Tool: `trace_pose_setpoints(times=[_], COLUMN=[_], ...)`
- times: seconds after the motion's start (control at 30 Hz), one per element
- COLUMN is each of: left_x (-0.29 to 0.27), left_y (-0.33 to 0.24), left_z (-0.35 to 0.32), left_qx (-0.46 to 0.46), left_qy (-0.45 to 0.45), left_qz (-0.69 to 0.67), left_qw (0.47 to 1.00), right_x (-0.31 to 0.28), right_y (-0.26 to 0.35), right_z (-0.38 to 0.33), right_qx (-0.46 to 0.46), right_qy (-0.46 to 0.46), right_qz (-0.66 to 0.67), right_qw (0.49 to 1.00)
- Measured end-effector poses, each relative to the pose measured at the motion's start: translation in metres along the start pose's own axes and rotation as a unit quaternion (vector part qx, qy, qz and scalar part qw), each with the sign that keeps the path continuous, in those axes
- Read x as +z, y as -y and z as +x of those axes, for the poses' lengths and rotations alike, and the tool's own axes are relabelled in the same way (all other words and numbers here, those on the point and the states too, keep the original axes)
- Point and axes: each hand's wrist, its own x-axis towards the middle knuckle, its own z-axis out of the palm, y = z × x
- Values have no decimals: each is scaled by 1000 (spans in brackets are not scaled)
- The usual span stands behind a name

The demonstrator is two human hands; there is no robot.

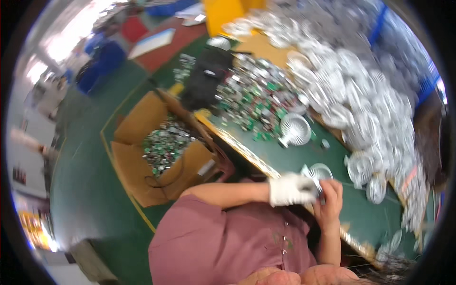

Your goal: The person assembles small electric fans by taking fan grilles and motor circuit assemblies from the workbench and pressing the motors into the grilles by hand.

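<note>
My left hand [290,189], in a white glove, meets my right hand [329,203], which is bare, over the front edge of the green-topped bench [335,151]. Between them is a white ribbed lamp cup [320,171], its round end pointing away from me. The fingers of both hands are closed around its narrow end, and motion blurs them. Any small part pinched there is hidden. Another white ribbed lamp cup [296,129] lies on the bench just beyond. Beside it spreads a heap of small green and silver electronic parts [259,90].
White ribbed cups form a large pile [361,102] along the bench's far right side. An open cardboard box [135,175] of small green and silver parts stands left of the bench. A black bag-like thing [206,76] sits at the bench's left end. Blue crates [102,64] are farther left.
</note>
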Motion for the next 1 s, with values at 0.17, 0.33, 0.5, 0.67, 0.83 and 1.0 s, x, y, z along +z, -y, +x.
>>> trace_pose_setpoints(times=[0.17,0.33,0.5,0.67,0.83,1.0], left_x=[-21,-34,-15,8,19,15], left_y=[-19,-6,12,21,13,12], left_z=[-18,-17,-8,3,23,40], left_qx=[-91,21,127,201,243,199], left_qy=[-186,-248,-231,-162,-97,-102], left_qz=[-170,144,362,449,484,478], left_qw=[964,958,894,855,835,849], right_x=[-10,1,9,-11,-6,-11], right_y=[-19,-30,-37,-24,-1,-15], right_z=[-6,-24,-52,-51,-26,-23], right_qx=[71,49,42,55,137,169], right_qy=[38,106,95,97,34,7], right_qz=[5,-134,-124,-135,-38,-44], right_qw=[997,984,987,985,989,985])
